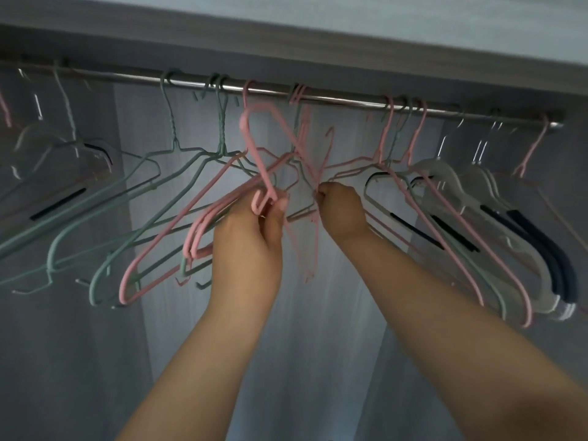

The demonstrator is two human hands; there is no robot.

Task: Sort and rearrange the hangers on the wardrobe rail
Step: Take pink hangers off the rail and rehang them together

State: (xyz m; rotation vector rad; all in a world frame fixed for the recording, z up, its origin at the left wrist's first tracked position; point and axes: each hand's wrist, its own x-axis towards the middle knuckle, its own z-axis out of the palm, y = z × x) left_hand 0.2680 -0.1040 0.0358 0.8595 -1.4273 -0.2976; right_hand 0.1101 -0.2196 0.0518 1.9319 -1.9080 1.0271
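Left hand (254,224) pinching loose pink coated-wire hanger (256,106), right hand (340,205) gripping thin pink wire hangers (318,224) (tangled): risks unhooking others off steel rail (334,100).

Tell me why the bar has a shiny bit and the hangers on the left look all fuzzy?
Head view: light glints off the bar, leaving a bright streak; the clear hangers at the far left sit in dim light near the picture's edge and look smeared; the pink hanger in the left hand looks sharper.
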